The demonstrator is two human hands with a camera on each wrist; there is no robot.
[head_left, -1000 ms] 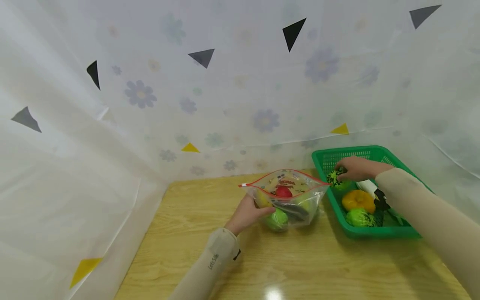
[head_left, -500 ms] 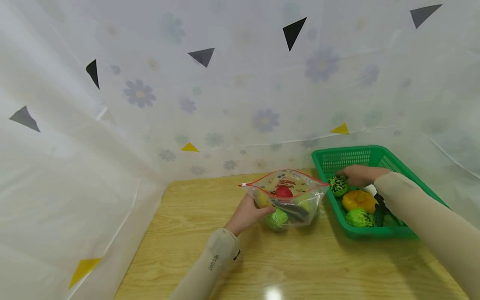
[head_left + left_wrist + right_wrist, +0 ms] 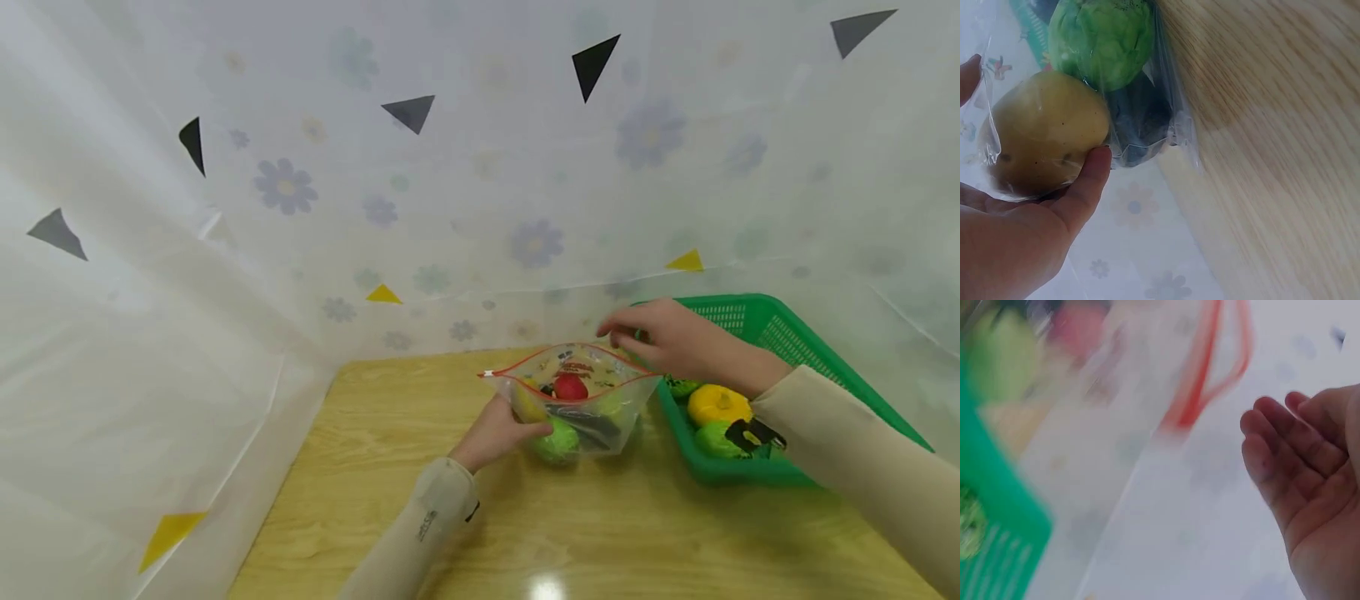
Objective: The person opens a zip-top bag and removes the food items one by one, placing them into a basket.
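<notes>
A clear zip bag (image 3: 577, 392) with a red zip rim stands with its mouth wide on the wooden table (image 3: 570, 533). Inside it are a red fruit (image 3: 570, 386), a leafy green ball (image 3: 557, 442) and a dark item. My left hand (image 3: 495, 433) grips the bag's left side. In the left wrist view its thumb (image 3: 1088, 181) presses a yellowish potato (image 3: 1041, 134) through the plastic, below a green ball (image 3: 1100, 37). My right hand (image 3: 667, 342) hovers over the bag's right rim, fingers loosely bent. Its palm (image 3: 1304, 462) is empty beside the red zip line (image 3: 1200, 381).
A green mesh basket (image 3: 795, 346) stands right of the bag, touching it. It holds a yellow pumpkin (image 3: 716, 404), a green ball (image 3: 711, 437) and a spotted green one (image 3: 681, 386). Flowered white sheeting (image 3: 300, 250) walls the table at the back and left.
My right hand has let go of the spotted green ball in the basket and risen leftward, empty, over the bag's mouth. The left hand and the bag stayed put.
</notes>
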